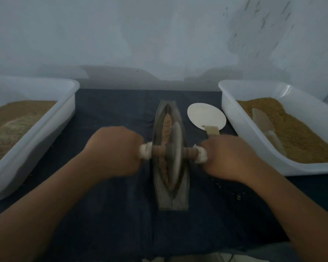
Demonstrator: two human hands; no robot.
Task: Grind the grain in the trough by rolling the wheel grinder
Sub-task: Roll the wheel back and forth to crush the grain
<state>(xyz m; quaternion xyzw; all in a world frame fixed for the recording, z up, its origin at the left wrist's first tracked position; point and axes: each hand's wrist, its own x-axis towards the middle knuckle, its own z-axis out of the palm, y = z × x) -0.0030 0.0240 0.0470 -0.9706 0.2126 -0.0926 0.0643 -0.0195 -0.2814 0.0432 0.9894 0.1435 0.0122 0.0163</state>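
Note:
A dark boat-shaped trough (171,202) lies lengthwise on a dark cloth in the middle. Brown grain (166,125) fills its groove. The grey wheel grinder (175,154) stands upright in the groove near the middle, on a wooden axle with white-wrapped ends. My left hand (112,154) grips the left end of the axle. My right hand (229,157) grips the right end. The picture is slightly blurred around the wheel.
A white tub (45,125) holding brown grain stands at the left. Another white tub (254,140) at the right holds grain and a pale scoop (265,127). A round white spoon (206,116) lies between trough and right tub. A few spilled grains (239,196) lie on the cloth.

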